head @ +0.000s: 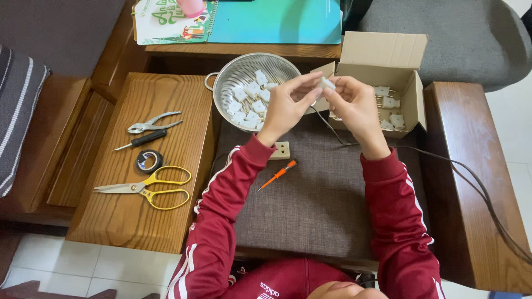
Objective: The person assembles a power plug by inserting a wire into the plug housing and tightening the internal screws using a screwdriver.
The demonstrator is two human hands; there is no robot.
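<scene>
Both hands are raised over a grey cushion [316, 194], pinching one small white plug [327, 83] between them. My left hand [285, 105] grips it from the left, my right hand [354, 105] from the right. A dark cable [465, 171] runs from the plug down across the cushion and off to the right. Behind my left hand stands a metal colander [221, 83] holding several white plugs. Behind my right hand is an open cardboard box [382, 52] with more white plugs. A beige socket [281, 150] and an orange screwdriver [279, 174] lie on the cushion.
On the wooden armrest [111, 221] at left lie pliers [152, 123], a black screwdriver [141, 139], a roll of black tape [149, 160] and yellow-handled scissors [149, 188]. A teal notebook [277, 22] lies on the wooden shelf behind. A wooden armrest [471, 232] is at right.
</scene>
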